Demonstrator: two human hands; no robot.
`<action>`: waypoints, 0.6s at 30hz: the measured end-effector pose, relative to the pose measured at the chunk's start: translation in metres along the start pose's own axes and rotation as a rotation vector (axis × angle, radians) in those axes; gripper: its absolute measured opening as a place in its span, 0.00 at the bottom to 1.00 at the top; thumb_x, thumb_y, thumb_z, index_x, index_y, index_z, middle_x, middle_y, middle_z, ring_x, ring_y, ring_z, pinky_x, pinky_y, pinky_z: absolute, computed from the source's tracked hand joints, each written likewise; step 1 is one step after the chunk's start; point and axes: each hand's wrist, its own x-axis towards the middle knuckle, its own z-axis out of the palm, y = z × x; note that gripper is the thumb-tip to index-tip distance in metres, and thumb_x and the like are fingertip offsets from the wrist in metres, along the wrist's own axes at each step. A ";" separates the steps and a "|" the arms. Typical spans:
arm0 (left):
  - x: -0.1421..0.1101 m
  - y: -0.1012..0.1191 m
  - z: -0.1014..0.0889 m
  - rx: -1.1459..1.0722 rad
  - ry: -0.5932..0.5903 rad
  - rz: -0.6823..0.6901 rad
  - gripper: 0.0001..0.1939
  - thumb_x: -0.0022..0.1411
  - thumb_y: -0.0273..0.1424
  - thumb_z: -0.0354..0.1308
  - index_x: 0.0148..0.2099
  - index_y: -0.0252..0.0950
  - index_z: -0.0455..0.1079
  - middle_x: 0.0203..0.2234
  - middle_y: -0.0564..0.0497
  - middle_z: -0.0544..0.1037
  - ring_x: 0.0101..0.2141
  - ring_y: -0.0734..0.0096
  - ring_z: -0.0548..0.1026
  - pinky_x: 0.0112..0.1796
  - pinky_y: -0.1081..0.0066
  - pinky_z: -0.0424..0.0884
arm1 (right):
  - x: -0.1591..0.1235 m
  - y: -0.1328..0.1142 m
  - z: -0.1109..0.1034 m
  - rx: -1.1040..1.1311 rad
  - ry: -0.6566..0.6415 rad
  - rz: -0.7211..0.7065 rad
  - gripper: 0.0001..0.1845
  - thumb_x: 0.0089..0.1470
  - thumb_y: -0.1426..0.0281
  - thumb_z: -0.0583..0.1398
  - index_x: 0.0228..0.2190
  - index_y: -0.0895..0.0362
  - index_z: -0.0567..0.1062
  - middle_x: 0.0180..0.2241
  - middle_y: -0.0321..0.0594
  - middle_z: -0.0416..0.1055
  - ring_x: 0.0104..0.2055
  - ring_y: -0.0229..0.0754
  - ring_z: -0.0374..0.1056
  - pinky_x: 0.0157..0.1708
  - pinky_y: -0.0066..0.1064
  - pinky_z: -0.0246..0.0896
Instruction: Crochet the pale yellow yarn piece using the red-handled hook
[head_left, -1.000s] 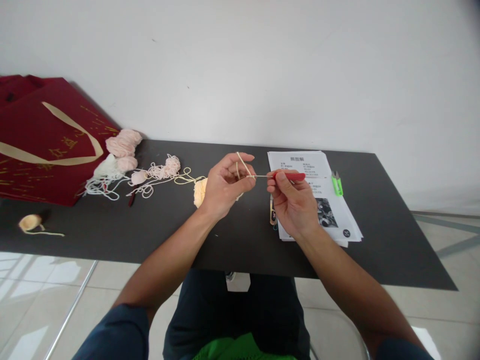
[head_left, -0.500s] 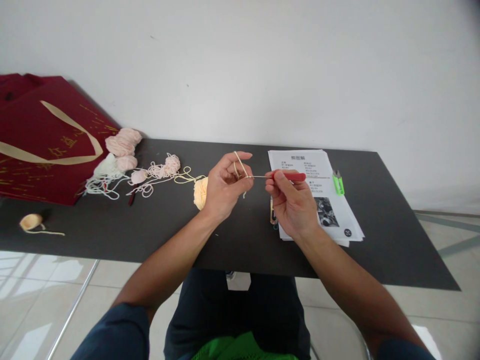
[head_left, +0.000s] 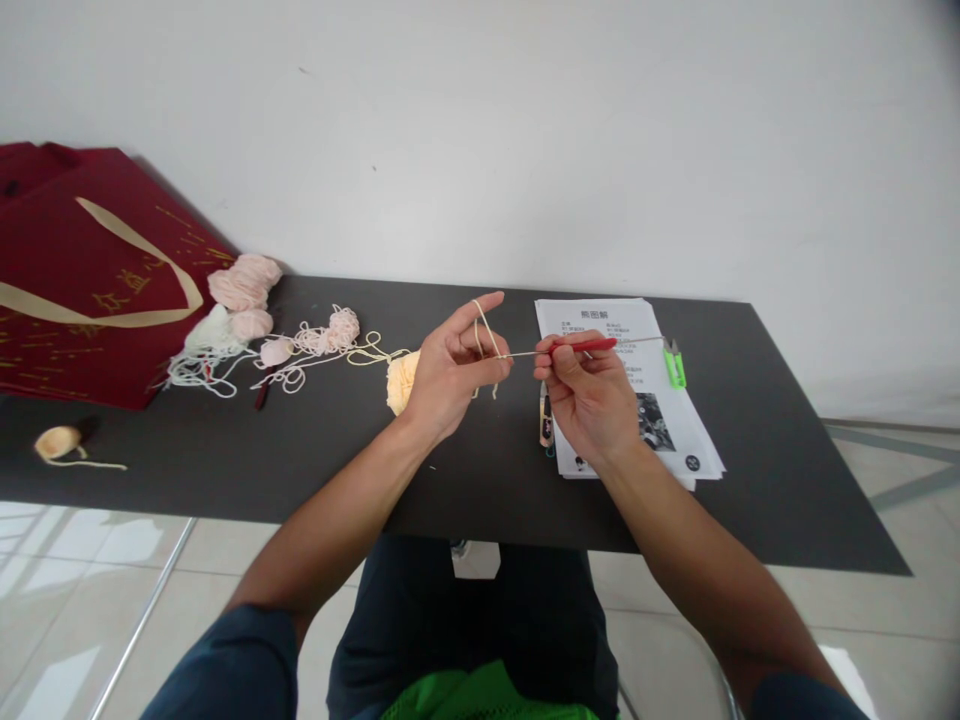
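Between thumb and fingers, my left hand (head_left: 450,375) pinches cream yarn (head_left: 484,325), which loops over the raised index finger and leaves a short tail below. My right hand (head_left: 596,395) is closed around the red handle of a crochet hook (head_left: 592,345). The hook's thin metal shaft reaches left to the yarn at my left fingertips; its other metal end sticks out to the right. Whether a stitch sits on the tip is too small to tell. A yellow yarn ball (head_left: 402,382) lies on the table, partly hidden behind my left hand.
Printed sheets (head_left: 675,450) lie under my right hand, with green thread snips (head_left: 674,366) on their right edge. Pink yarn balls (head_left: 246,282) and tangled white yarn (head_left: 214,350) lie by a dark red bag (head_left: 90,250). A small cream crocheted piece (head_left: 58,442) rests far left.
My left index finger has risen a little, lifting the yarn loop. The crochet hook has tilted, its right end now higher. Both hands remain close together.
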 end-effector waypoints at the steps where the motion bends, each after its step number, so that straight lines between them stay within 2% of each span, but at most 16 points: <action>1: 0.000 0.001 0.000 -0.010 -0.003 -0.009 0.39 0.47 0.20 0.73 0.62 0.41 0.73 0.28 0.57 0.81 0.26 0.77 0.74 0.30 0.74 0.67 | 0.000 0.000 -0.001 0.001 -0.006 -0.001 0.12 0.48 0.65 0.77 0.32 0.50 0.82 0.35 0.29 0.83 0.31 0.28 0.78 0.36 0.18 0.79; 6: 0.000 0.005 0.001 -0.057 -0.002 -0.047 0.39 0.45 0.19 0.73 0.61 0.38 0.74 0.27 0.58 0.80 0.26 0.78 0.74 0.30 0.75 0.67 | 0.001 0.000 -0.003 0.001 -0.053 -0.040 0.10 0.50 0.67 0.76 0.32 0.51 0.81 0.35 0.30 0.83 0.31 0.28 0.78 0.35 0.17 0.78; 11: 0.002 0.010 -0.001 -0.107 -0.039 -0.162 0.38 0.43 0.19 0.73 0.59 0.36 0.76 0.24 0.58 0.79 0.26 0.78 0.74 0.30 0.75 0.66 | 0.003 0.001 -0.006 -0.054 -0.107 -0.112 0.10 0.52 0.65 0.75 0.33 0.50 0.80 0.35 0.31 0.82 0.32 0.30 0.78 0.34 0.20 0.78; 18: 0.009 0.015 -0.014 -0.208 -0.235 -0.431 0.35 0.42 0.16 0.66 0.56 0.32 0.79 0.22 0.55 0.77 0.23 0.77 0.72 0.28 0.73 0.63 | 0.004 0.000 -0.008 -0.085 -0.216 -0.160 0.08 0.53 0.66 0.75 0.33 0.50 0.81 0.35 0.32 0.82 0.30 0.32 0.77 0.30 0.25 0.77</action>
